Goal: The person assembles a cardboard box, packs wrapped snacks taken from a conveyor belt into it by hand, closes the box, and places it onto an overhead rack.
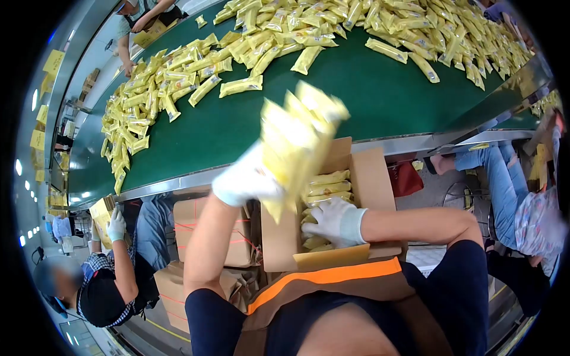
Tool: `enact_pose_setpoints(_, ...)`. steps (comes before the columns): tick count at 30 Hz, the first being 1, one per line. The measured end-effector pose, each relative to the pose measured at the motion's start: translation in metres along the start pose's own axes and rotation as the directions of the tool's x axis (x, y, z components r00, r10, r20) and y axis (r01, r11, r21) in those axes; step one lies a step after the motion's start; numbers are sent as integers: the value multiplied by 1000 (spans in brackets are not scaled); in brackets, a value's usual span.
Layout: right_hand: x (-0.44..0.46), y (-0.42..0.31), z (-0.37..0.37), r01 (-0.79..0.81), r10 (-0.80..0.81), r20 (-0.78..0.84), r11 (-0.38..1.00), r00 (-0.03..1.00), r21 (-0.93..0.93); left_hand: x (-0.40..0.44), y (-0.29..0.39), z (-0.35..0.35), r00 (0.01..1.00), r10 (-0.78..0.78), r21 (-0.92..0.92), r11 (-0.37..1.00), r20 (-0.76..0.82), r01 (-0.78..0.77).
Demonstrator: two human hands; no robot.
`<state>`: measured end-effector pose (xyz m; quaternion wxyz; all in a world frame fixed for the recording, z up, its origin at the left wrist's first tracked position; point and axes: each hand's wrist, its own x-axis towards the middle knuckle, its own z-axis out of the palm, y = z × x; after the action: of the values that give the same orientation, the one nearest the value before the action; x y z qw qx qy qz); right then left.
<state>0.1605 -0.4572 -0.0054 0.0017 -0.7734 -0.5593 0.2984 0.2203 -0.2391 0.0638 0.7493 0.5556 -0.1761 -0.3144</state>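
My left hand [249,177], in a white glove, is closed around a bunch of yellow wrapped packets [291,145]. The bunch is lifted above the near side of the box and is partly blurred. My right hand [337,221], gloved as well, lies inside an open cardboard box [374,178], its fingers stretched out over yellow packets [329,188] that lie in rows there. Part of the box's inside is hidden behind my left hand and its bunch.
A green conveyor belt [237,127] runs across in front, carrying a large heap of yellow packets [273,35]. Tied cardboard boxes [205,231] stand left of my box. Co-workers sit at both sides, and one person [139,24] is across the belt. A red bag [407,178] is at the right.
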Motion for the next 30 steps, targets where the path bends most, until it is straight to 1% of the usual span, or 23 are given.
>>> enact_pose_setpoints(2, -6, -9, 15, -104, 107, -28, 991, 994, 83, 14, -10, 22, 979, -36, 367, 929, 199, -40)
enact_pose_setpoints(3, -14, -12, 21, -90, 103, -68, 979, 992, 182, 22, -17, 29, 969, -194, 753, 658, 154, 13)
enact_pose_setpoints(4, -22, -15, 26, -72, 106, -109, 958, 988, 277, 29, -23, 35, 951, -306, 971, 237, 40, 36)
enact_pose_setpoints(5, -26, -20, 29, -72, 105, -189, 982, 976, 174, 34, -34, 40, 967, -247, 990, 140, 59, -25)
enact_pose_setpoints(7, -31, -22, 26, -105, 137, -177, 978, 975, 179, 41, -52, 49, 985, -137, 992, -68, 100, -110)
enact_pose_setpoints(9, -30, -22, 33, -118, 147, -164, 978, 975, 174, 51, -57, 61, 981, -181, 980, -171, 68, -99)
enact_pose_setpoints(10, -32, -24, 29, -129, 148, -125, 981, 981, 148, 54, -59, 68, 978, -206, 971, -224, 43, -90)
enact_pose_setpoints(12, -36, -29, 16, -148, 153, -54, 985, 987, 90, 65, -73, 83, 978, -207, 960, -275, -1, -57)
enact_pose_setpoints(14, -37, -26, 26, -140, 146, -104, 988, 984, 61, 76, -88, 91, 968, -247, 947, -318, -52, -30)
enact_pose_setpoints(15, -40, -24, 28, -126, 132, -129, 991, 983, 53, 76, -93, 91, 974, -220, 959, -285, -53, -12)
enact_pose_setpoints(17, -52, -22, 26, -77, 80, -179, 997, 981, 23, 64, -122, 78, 995, -96, 986, -164, 19, -34)
enact_pose_setpoints(18, -61, -17, 19, 22, -17, -169, 999, 985, 27, 61, -135, 72, 999, -22, 992, -114, 48, -50)
enact_pose_setpoints(19, -69, -11, 11, 121, -114, -160, 992, 981, 33, 60, -135, 74, 993, -115, 997, -71, 10, -18)
enact_pose_setpoints(20, -74, -5, 5, 220, -212, -146, 975, 966, 39, 53, -138, 77, 998, -55, 989, -149, 5, -13)
enact_pose_setpoints(21, -79, -5, 7, 220, -198, -200, 971, 960, 95, 43, -140, 83, 1000, 4, 974, -225, 5, -4)
enact_pose_setpoints(22, -77, -7, 11, 122, -108, -94, 979, 990, 164, 35, -141, 89, 998, 59, 954, -299, 17, 2)
enact_pose_setpoints(23, -73, -4, 14, 80, -75, -29, 978, 997, 193, 27, -127, 99, 999, -46, 972, -234, 6, -16)
enact_pose_setpoints(24, -72, 0, 14, 32, -41, 38, 976, 998, 215, 20, -137, 103, 1000, 12, 981, -194, 13, -10)
enact_pose_setpoints(26, -72, 25, -3, 164, -242, 150, 900, 959, 404, 14, -137, 98, 999, -16, 992, -118, 33, -35)
enact_pose_setpoints(27, -66, 40, -18, 217, -349, 178, 833, 920, 508, 13, -127, 89, 981, -182, 998, 12, 59, -57)
enact_pose_setpoints(28, -63, 54, -64, -60, -273, 329, 681, 904, 730, 18, -89, 77, 936, -337, 989, 137, 106, -62)
enact_pose_setpoints(29, -62, 79, -92, 22, -187, 115, 608, 976, 794, 24, -67, 62, 866, -471, 964, 262, 169, -45)
enact_pose_setpoints(30, -49, 117, -108, 337, -146, -339, 712, 929, 616, 21, -68, 33, 922, -182, 847, 483, 343, -220)
